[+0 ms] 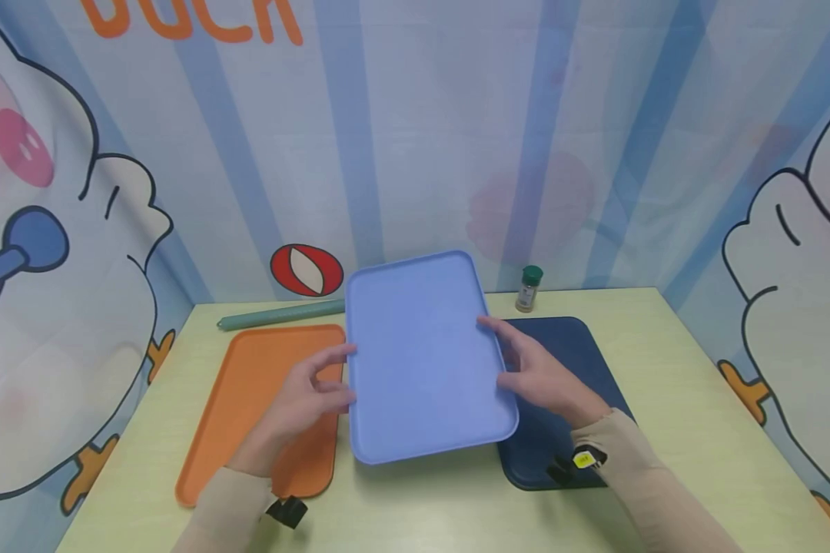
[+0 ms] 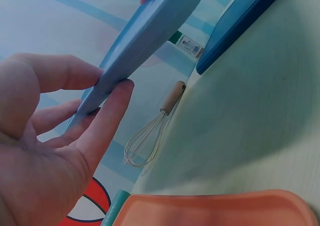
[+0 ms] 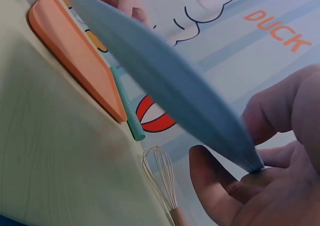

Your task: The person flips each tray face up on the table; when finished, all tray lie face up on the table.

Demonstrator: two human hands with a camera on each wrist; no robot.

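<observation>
Holding the light blue tray [image 1: 425, 361] by its two long sides, the left hand [image 1: 311, 392] and the right hand [image 1: 536, 369] appear in the head view, each with fingers partly bent and spread apart along the edge. The tray is tilted, raised above the worktop [image 1: 692, 430], between an orange tray [image 1: 249, 399] on the left and a dark blue tray [image 1: 560, 346] on the right. Behind the orange tray lies a green stick [image 1: 280, 315], which is partly covered, so I cannot say surely what it is. A small jar with green cap [image 1: 529, 289] stands near the back edge. In the left wrist view, the left hand pinches the tray's edge between its fingers, and a whisk [image 2: 155, 126] with wooden handle lies at the back of the worktop. In the right wrist view, the right hand has the tray's edge between thumb and fingers, while the whisk is near the green stick.
</observation>
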